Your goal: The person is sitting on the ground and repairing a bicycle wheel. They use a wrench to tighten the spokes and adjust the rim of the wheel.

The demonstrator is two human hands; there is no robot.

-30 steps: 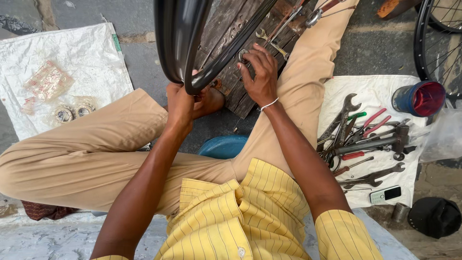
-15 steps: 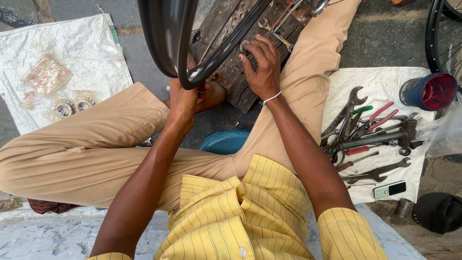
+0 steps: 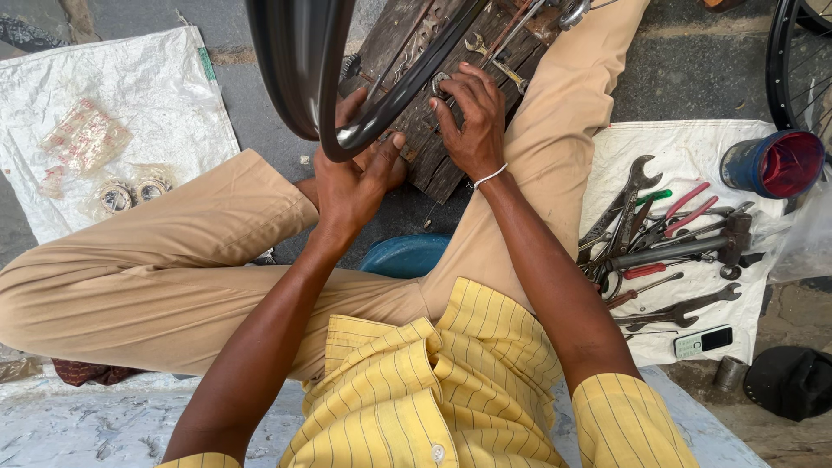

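Observation:
A black bicycle wheel rim stands upright before me over a worn wooden board. My left hand grips the rim's lower edge from below. My right hand rests fingers-down on the board just right of the rim, pressing a small round metal part; whether it grips the part I cannot tell. A small spanner lies on the board beside that hand. I sit cross-legged in tan trousers and a yellow striped shirt.
A white cloth at right carries several spanners, red-handled pliers, a hammer and a small phone. A blue-and-red tin stands behind it, another wheel at top right. A white sack at left holds packets and bearings.
The rim has shifted left and closer to the camera. My right hand has stayed on the board, fingers moving down onto the small metal part. My left hand keeps its hold.

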